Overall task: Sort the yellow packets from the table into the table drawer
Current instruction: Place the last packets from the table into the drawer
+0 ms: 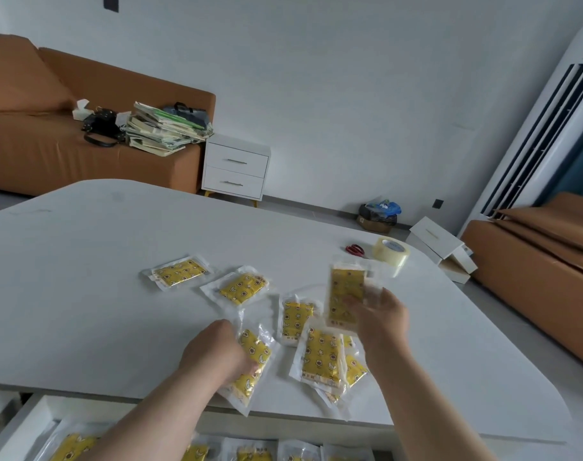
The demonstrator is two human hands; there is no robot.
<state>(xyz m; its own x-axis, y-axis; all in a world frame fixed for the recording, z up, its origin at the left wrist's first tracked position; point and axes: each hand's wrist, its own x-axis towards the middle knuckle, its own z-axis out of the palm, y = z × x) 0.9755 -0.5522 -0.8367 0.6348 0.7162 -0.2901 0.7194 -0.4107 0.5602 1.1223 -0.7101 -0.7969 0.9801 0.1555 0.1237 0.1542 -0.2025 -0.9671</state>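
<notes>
On table (83,261), about five loose packets (177,272); left fingers (232,331), right fingers (376,304) grasp one each.

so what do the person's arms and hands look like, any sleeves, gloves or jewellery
The left hand and right hand are bare, on bare forearms. No sleeve, glove, watch, ring or bracelet shows; the arms leave the frame at the bottom edge before any clothing appears.
</notes>
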